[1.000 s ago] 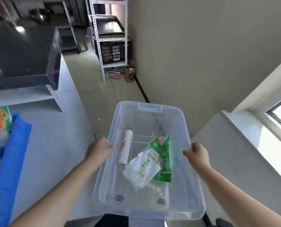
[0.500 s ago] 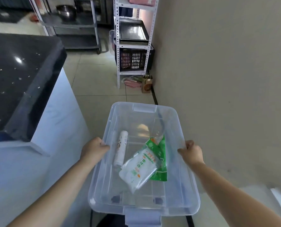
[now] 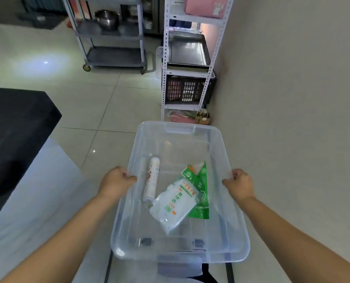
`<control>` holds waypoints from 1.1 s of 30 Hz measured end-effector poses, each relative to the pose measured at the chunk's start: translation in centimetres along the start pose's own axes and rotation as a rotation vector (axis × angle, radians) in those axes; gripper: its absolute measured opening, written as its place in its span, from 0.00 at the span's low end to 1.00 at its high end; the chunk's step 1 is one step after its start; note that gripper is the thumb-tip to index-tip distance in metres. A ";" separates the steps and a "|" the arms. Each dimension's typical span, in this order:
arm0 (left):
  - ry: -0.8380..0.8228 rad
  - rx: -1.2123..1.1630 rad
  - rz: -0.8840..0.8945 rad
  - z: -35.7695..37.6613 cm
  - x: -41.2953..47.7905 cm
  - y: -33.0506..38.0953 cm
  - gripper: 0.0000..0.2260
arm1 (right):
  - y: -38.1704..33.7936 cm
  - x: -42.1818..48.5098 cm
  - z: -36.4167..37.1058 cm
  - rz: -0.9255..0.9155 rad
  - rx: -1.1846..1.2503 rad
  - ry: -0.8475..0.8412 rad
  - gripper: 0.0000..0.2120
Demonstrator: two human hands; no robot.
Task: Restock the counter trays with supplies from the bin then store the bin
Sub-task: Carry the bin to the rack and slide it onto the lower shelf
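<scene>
Hands still carry bin, counter receding.

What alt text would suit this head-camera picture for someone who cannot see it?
Two bare hands, left hand and right hand, carry a clear plastic bin holding a white roll and green-and-white packets toward a white metal shelving rack along a beige wall.

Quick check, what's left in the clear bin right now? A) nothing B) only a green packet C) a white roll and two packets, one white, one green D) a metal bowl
C: the clear bin, carried by the left hand and right hand, holds a white roll, a white packet and a green packet under it.
</scene>
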State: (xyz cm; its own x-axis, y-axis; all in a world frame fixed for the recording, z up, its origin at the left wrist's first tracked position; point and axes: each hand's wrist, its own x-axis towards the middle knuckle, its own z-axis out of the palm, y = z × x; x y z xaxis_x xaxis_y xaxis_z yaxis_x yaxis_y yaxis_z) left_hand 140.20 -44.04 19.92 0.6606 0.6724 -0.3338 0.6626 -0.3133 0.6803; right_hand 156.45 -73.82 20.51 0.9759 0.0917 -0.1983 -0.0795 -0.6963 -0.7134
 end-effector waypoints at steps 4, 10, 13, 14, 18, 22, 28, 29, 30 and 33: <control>0.107 0.033 -0.096 0.2 5.3 3.5 0.11 | -3.7 9.0 1.4 -0.071 0.023 -0.085 0.06; 0.276 -0.036 -0.225 -0.2 11.7 7.4 0.09 | -11.0 21.3 4.0 -0.216 -0.040 -0.215 0.07; 0.320 -0.076 -0.271 -1.0 15.1 8.4 0.09 | -14.6 25.9 6.3 -0.268 -0.044 -0.241 0.07; 0.333 -0.090 -0.284 -1.4 16.4 8.6 0.09 | -15.8 27.2 7.1 -0.280 -0.041 -0.256 0.07; 0.375 -0.122 -0.318 -3.5 22.8 8.6 0.13 | -20.8 32.2 11.5 -0.326 -0.064 -0.316 0.08; 0.387 -0.126 -0.330 -6.6 30.5 8.2 0.08 | -26.5 36.1 16.1 -0.330 -0.085 -0.345 0.15; 0.400 -0.226 -0.384 -11.9 42.2 7.8 0.07 | -35.8 41.6 23.0 -0.303 -0.089 -0.339 0.15; 0.404 -0.231 -0.395 -12.8 43.9 7.9 0.07 | -37.3 42.5 24.1 -0.300 -0.102 -0.329 0.13; 0.402 -0.241 -0.399 -13.7 45.5 7.9 0.06 | -38.7 43.5 25.1 -0.300 -0.107 -0.317 0.12; 0.361 -0.271 -0.386 -16.5 50.3 7.9 0.06 | -42.4 46.9 28.1 -0.334 -0.130 -0.301 0.08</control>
State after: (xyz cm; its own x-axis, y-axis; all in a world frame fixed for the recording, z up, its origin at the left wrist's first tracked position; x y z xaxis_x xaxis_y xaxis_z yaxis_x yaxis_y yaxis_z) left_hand 172.87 -1.60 19.31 0.1959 0.9043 -0.3794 0.6864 0.1499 0.7116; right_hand 199.82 -19.97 22.55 0.8397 0.5152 -0.1715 0.2743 -0.6751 -0.6848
